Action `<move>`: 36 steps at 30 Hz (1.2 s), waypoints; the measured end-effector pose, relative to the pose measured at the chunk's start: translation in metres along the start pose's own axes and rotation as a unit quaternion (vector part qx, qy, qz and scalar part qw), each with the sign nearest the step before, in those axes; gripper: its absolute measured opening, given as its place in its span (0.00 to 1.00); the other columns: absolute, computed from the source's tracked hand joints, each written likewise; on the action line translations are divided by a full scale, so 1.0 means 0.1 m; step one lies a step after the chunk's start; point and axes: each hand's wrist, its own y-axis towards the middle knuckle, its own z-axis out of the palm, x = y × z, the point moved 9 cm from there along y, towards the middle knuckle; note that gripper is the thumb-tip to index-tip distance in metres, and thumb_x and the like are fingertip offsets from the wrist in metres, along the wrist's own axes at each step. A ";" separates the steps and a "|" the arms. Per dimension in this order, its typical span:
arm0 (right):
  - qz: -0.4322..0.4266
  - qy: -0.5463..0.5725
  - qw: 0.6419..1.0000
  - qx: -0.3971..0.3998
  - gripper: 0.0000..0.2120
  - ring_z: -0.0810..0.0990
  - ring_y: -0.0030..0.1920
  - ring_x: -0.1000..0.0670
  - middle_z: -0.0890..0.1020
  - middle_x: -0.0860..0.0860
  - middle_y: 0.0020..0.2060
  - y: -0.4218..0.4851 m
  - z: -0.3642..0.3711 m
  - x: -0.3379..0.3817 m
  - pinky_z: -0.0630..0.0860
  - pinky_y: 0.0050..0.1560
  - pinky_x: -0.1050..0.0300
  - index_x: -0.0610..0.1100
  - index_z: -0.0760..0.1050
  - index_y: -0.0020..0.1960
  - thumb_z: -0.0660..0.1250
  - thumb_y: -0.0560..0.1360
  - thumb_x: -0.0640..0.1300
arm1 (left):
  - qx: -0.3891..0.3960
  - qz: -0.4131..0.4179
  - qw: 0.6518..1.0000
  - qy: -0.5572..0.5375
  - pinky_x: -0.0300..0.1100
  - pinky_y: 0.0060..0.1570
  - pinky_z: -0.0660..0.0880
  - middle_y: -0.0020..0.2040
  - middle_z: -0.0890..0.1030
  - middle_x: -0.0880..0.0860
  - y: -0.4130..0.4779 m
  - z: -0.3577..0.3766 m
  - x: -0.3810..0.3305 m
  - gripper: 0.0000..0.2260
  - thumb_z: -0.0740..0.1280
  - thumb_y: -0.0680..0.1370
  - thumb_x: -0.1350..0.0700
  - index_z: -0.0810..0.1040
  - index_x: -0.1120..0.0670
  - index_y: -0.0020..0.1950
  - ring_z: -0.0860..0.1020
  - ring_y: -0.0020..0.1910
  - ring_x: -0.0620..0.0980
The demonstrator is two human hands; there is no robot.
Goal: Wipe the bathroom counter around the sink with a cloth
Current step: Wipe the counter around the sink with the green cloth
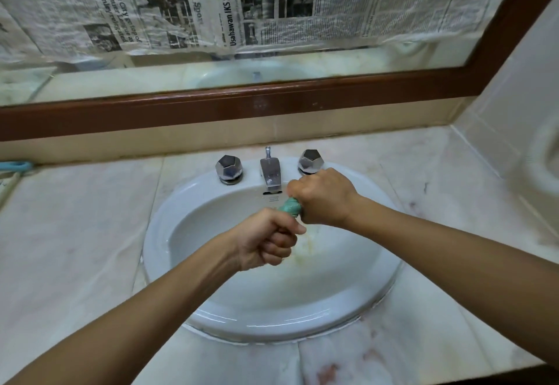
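1. Your left hand (266,239) and right hand (322,197) are both gripping the twisted teal cloth (292,207), fists clenched tight.
2. You are holding it over the white oval ceramic sink (169,212) (just at 6 o'clock from the chrome faucet (270,174)).
3. The pale marble counter (75,233) is surrounding the sink.

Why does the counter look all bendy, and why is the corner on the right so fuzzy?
In the head view, the wide lens bows the mirror frame and counter; the right corner smears near the picture's edge; the hands wringing the green cloth look slightly blurred; soft highlights glint on the sink rim.
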 end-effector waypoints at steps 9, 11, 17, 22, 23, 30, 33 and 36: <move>0.262 0.437 0.797 0.326 0.19 0.70 0.27 0.49 0.75 0.49 0.29 -0.94 0.56 0.15 0.68 0.26 0.53 0.45 0.74 0.42 0.80 0.61 0.52 | -0.112 0.100 0.684 0.714 0.49 0.47 0.72 0.45 0.74 0.50 -0.14 -0.11 -0.14 0.16 0.59 0.73 0.35 0.68 0.47 0.46 0.74 0.44 0.53; 0.295 0.552 0.705 0.333 0.19 0.64 0.25 0.51 0.71 0.50 0.26 -1.16 0.53 0.33 0.61 0.24 0.57 0.45 0.71 0.43 0.79 0.63 0.52 | -0.096 0.161 0.608 0.772 0.50 0.49 0.70 0.50 0.72 0.51 -0.18 -0.07 -0.09 0.17 0.58 0.76 0.36 0.68 0.49 0.51 0.72 0.47 0.54; 0.375 0.737 0.521 0.211 0.20 0.75 0.25 0.49 0.78 0.40 0.33 -1.47 0.46 0.69 0.73 0.24 0.61 0.38 0.68 0.57 0.70 0.75 0.50 | -0.118 0.433 0.530 0.720 0.47 0.39 0.73 0.51 0.76 0.48 -0.43 0.00 -0.03 0.21 0.64 0.73 0.37 0.73 0.46 0.62 0.76 0.44 0.52; 0.502 0.704 0.499 0.059 0.17 0.82 0.44 0.46 0.83 0.38 0.47 -2.06 0.52 0.59 0.78 0.45 0.57 0.32 0.78 0.57 0.69 0.75 0.43 | -0.164 0.383 0.747 0.519 0.40 0.57 0.71 0.65 0.71 0.42 -0.33 -0.13 0.38 0.31 0.69 0.73 0.39 0.63 0.41 0.74 0.73 0.58 0.44; 0.530 0.689 0.494 0.022 0.16 0.81 0.43 0.47 0.84 0.40 0.45 -2.24 0.47 0.49 0.77 0.43 0.59 0.32 0.79 0.55 0.69 0.74 0.43 | -0.181 0.337 0.799 0.465 0.39 0.58 0.69 0.66 0.70 0.43 -0.24 -0.19 0.49 0.32 0.69 0.74 0.41 0.60 0.41 0.75 0.73 0.60 0.44; 0.668 0.355 0.639 -0.140 0.15 0.79 0.49 0.45 0.80 0.47 0.53 -3.38 -0.12 -0.64 0.74 0.47 0.64 0.41 0.74 0.66 0.60 0.80 0.40 | -0.207 0.264 0.813 0.476 0.41 0.72 0.57 0.78 0.54 0.48 0.31 0.26 0.68 0.28 0.64 0.79 0.45 0.60 0.49 0.77 0.56 0.77 0.47; 0.588 0.160 0.792 -0.049 0.24 0.70 0.67 0.41 0.71 0.40 0.68 -3.33 -0.09 -0.96 0.67 0.67 0.55 0.39 0.62 0.74 0.56 0.81 0.48 | -0.207 0.296 0.776 0.518 0.46 0.72 0.58 0.80 0.50 0.46 0.63 0.79 0.43 0.28 0.60 0.79 0.42 0.59 0.48 0.77 0.52 0.77 0.48; 0.523 0.089 0.840 0.108 0.39 0.58 0.75 0.43 0.63 0.45 0.75 -3.31 0.32 -1.13 0.60 0.71 0.44 0.45 0.62 0.74 0.42 0.74 0.69 | -0.227 0.302 0.717 0.586 0.50 0.71 0.58 0.80 0.48 0.49 1.06 1.20 0.16 0.30 0.57 0.77 0.41 0.58 0.48 0.78 0.50 0.78 0.52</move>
